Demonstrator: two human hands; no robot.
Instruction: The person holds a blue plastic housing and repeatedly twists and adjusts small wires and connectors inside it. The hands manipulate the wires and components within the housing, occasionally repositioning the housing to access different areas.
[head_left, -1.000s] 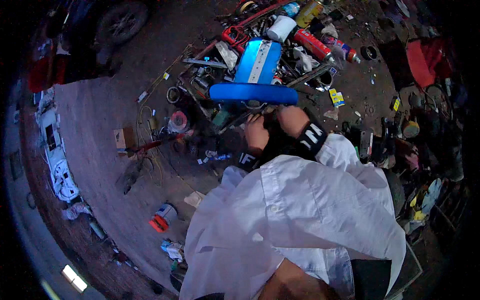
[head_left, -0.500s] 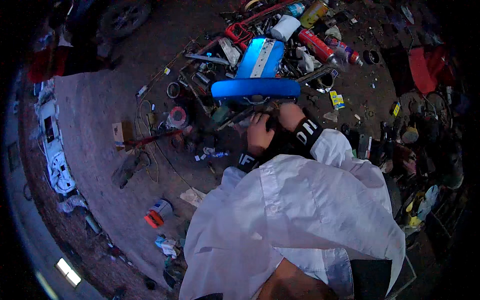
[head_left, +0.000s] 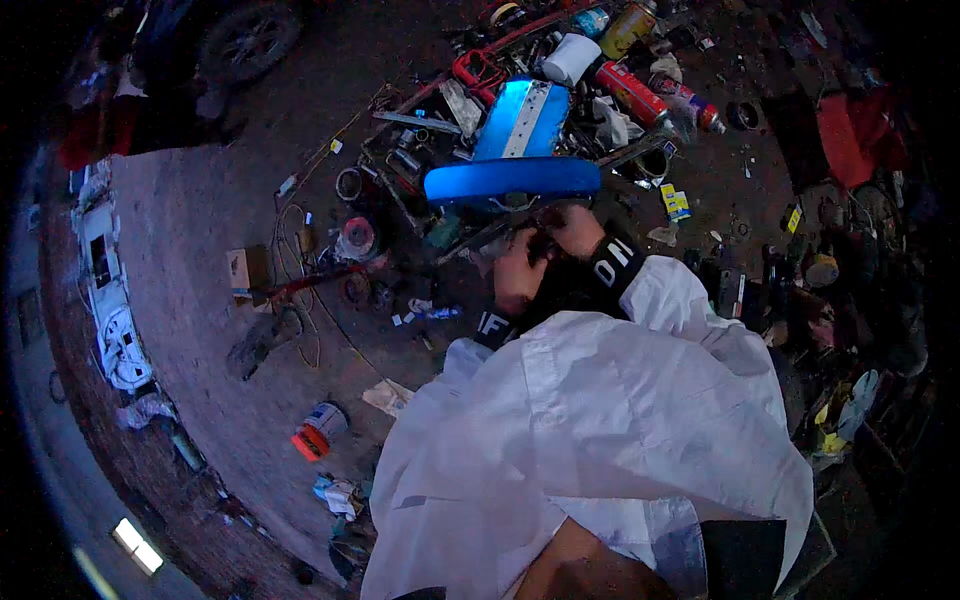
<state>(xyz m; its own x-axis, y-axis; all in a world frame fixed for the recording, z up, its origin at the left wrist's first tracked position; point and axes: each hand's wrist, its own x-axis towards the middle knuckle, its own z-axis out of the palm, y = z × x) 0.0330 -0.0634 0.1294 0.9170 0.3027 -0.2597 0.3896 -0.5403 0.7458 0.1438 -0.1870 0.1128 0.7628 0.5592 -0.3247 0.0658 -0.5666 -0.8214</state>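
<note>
My left hand (head_left: 517, 275) and my right hand (head_left: 578, 234) are close together in front of my chest, both in dark cuffs with white letters. The fingers of each curl inward, and darkness hides whatever they hold. Just beyond them is a shiny blue metal case (head_left: 512, 180) with a small handle on its near side and a silver strip across its top. It rests on a heap of tools and metal parts, apart from my hands as far as I can see.
Spray cans (head_left: 632, 92) and a white cup-like container (head_left: 571, 59) lie behind the case. Ropes and a cardboard box (head_left: 246, 272) are on the left, with an orange-and-white tub (head_left: 320, 431) nearer. Dark clutter fills the right. A vehicle wheel (head_left: 248, 40) stands far left.
My left hand has turned slightly, and its fingers now sit deeper in shadow. My right hand has shifted a little, its fingers darker too. The case and heap stay in place.
</note>
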